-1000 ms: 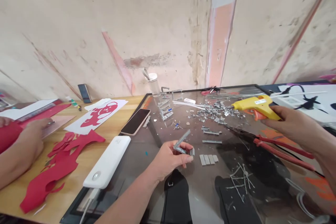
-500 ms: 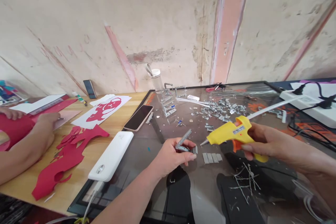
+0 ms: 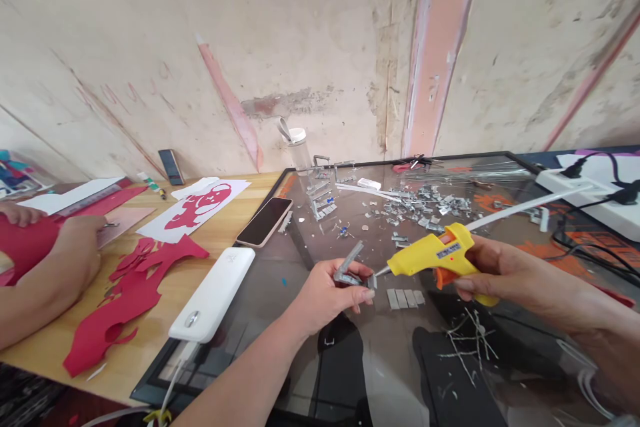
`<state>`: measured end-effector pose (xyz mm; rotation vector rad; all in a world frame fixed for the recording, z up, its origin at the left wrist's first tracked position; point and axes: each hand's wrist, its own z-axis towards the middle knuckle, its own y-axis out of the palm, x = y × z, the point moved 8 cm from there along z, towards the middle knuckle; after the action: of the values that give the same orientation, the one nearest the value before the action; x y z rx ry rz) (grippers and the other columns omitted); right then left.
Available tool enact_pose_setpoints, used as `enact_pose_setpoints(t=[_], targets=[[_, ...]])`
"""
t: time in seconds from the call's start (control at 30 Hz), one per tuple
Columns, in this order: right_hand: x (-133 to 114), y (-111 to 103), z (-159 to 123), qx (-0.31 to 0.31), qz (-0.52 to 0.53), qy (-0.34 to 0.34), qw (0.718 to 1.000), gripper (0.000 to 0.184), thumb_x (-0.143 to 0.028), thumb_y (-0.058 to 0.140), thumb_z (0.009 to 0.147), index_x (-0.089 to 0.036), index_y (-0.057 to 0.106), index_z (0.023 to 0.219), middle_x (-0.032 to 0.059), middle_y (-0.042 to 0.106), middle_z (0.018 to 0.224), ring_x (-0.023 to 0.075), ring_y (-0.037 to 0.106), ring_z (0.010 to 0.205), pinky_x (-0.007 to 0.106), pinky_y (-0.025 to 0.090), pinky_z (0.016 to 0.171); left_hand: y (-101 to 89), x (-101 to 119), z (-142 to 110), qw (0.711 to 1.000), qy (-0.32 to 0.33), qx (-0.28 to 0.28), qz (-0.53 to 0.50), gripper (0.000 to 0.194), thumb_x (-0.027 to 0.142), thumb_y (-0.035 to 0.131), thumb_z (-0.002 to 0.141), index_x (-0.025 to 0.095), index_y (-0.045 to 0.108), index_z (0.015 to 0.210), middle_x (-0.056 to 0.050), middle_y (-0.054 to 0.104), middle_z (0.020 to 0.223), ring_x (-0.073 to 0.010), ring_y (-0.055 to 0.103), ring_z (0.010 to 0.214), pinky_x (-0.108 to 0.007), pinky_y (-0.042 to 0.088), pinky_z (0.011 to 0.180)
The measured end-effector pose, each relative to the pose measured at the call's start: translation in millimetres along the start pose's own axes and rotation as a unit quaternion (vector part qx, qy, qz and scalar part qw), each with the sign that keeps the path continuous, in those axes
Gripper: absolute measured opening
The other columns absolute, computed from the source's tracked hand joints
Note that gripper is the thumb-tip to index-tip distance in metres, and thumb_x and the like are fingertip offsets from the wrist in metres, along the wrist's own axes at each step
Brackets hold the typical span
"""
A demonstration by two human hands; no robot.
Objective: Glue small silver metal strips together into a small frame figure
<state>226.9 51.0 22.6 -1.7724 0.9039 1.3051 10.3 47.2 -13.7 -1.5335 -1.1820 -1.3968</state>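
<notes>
My left hand [image 3: 325,297] is closed around a small grey assembly of metal staple strips [image 3: 350,268] held just above the glass-topped table [image 3: 280,280]. My right hand [image 3: 493,270] grips a yellow glue gun [image 3: 433,255] with a white glue stick poking out of its back. The gun's nozzle points left and nearly touches the grey piece. Several short grey staple blocks [image 3: 405,298] lie in a row on the glass just below the nozzle.
A heap of loose staple pieces [image 3: 420,207] lies further back. A white power bank [image 3: 214,293] and a phone [image 3: 264,221] lie at the left of the glass. A white power strip [image 3: 590,197] sits at right. Another person's hand [image 3: 75,247] rests on red paper cut-outs [image 3: 130,287].
My right hand has carried the glue gun from the far right down and left until its nozzle reached the grey piece. My left hand stayed almost still.
</notes>
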Motion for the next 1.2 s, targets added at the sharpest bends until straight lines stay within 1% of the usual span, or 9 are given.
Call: enact_pose_setpoints(t=[0.1, 0.23, 0.37, 0.47, 0.57, 0.67, 0.9, 1.03, 1.2], targets=[[2, -4, 1, 0.02, 0.018, -0.001, 1.0, 0.039, -0.039, 0.075, 0.067, -0.025, 0.063, 0.102, 0.0024, 0.068, 0.091, 0.0143, 0.056, 0.07, 0.023, 0.045, 0.062, -0.1, 1, 0, 1.0, 0.0, 0.003, -0.002, 0.027, 0.021, 0.075, 0.065, 0.013, 0.065, 0.088, -0.001, 0.064, 0.066, -0.0137, 0.062, 0.062, -0.021, 0.048, 0.051], [4, -11, 1, 0.04, 0.05, 0.003, 0.998, 0.035, -0.039, 0.076, 0.066, -0.023, 0.064, 0.094, 0.0009, 0.065, 0.076, 0.0146, 0.055, 0.066, 0.022, 0.041, 0.056, -0.9, 1, -1, 1.0, -0.001, 0.008, 0.0, 0.027, 0.021, 0.075, 0.065, 0.013, 0.065, 0.089, -0.002, 0.064, 0.067, -0.0136, 0.062, 0.062, -0.021, 0.048, 0.052], [0, -11, 0, 0.014, 0.059, -0.004, 0.998, 0.03, -0.041, 0.074, 0.068, -0.019, 0.065, 0.086, 0.0007, 0.062, 0.067, 0.0129, 0.05, 0.061, 0.021, 0.036, 0.051, -1.9, 0, -1, 1.0, -0.003, 0.013, -0.002, 0.028, 0.022, 0.076, 0.063, 0.013, 0.066, 0.088, -0.001, 0.063, 0.067, -0.0136, 0.061, 0.062, -0.022, 0.048, 0.053], [-4, -6, -1, -0.021, 0.054, -0.015, 0.998, 0.031, -0.044, 0.07, 0.072, -0.019, 0.066, 0.089, -0.0008, 0.058, 0.061, 0.0112, 0.046, 0.055, 0.021, 0.033, 0.049, -1.7, 0, -1, 1.0, -0.006, 0.012, -0.001, 0.029, 0.022, 0.077, 0.063, 0.013, 0.067, 0.088, -0.001, 0.063, 0.067, -0.0139, 0.062, 0.062, -0.022, 0.048, 0.053], [-7, -1, -2, -0.04, 0.043, -0.029, 0.998, 0.029, -0.043, 0.068, 0.074, -0.021, 0.065, 0.093, 0.0005, 0.063, 0.073, 0.0094, 0.044, 0.055, 0.02, 0.034, 0.049, -0.1, 1, -1, 1.0, -0.009, 0.008, -0.006, 0.027, 0.023, 0.076, 0.063, 0.013, 0.066, 0.087, -0.001, 0.063, 0.066, -0.0145, 0.063, 0.063, -0.022, 0.048, 0.052], [-9, 0, -3, -0.027, 0.036, -0.041, 0.998, 0.024, -0.041, 0.067, 0.076, -0.023, 0.063, 0.092, 0.0009, 0.065, 0.084, 0.0091, 0.046, 0.058, 0.02, 0.037, 0.052, 2.0, 2, -1, 1.0, -0.009, 0.004, -0.013, 0.027, 0.023, 0.077, 0.063, 0.013, 0.066, 0.086, 0.0, 0.063, 0.064, -0.0143, 0.063, 0.062, -0.022, 0.048, 0.051], [-9, -4, -1, 0.018, -0.025, -0.055, 0.998, 0.028, -0.046, 0.066, 0.075, -0.024, 0.065, 0.092, 0.0033, 0.068, 0.084, 0.0169, 0.055, 0.072, 0.024, 0.043, 0.058, 2.3, 3, -1, 1.0, -0.009, 0.011, -0.023, 0.03, 0.023, 0.077, 0.062, 0.012, 0.064, 0.086, -0.001, 0.064, 0.065, -0.0134, 0.062, 0.06, -0.022, 0.048, 0.053], [-11, -3, 0, 0.024, -0.021, -0.062, 0.998, 0.029, -0.049, 0.066, 0.074, -0.027, 0.064, 0.092, 0.0018, 0.068, 0.082, 0.016, 0.055, 0.067, 0.023, 0.043, 0.052, 1.8, 3, -1, 0.999, -0.008, 0.019, -0.024, 0.03, 0.023, 0.077, 0.061, 0.012, 0.063, 0.086, -0.002, 0.065, 0.065, -0.0137, 0.062, 0.06, -0.023, 0.049, 0.054], [-11, -1, -1, 0.022, -0.002, -0.062, 0.998, 0.031, -0.048, 0.067, 0.074, -0.025, 0.061, 0.093, 0.0023, 0.066, 0.08, 0.0129, 0.051, 0.059, 0.022, 0.041, 0.049, 0.5, 2, -1, 1.0, -0.004, 0.028, -0.013, 0.029, 0.023, 0.077, 0.062, 0.013, 0.065, 0.085, -0.002, 0.065, 0.064, -0.0129, 0.061, 0.058, -0.023, 0.049, 0.055]])
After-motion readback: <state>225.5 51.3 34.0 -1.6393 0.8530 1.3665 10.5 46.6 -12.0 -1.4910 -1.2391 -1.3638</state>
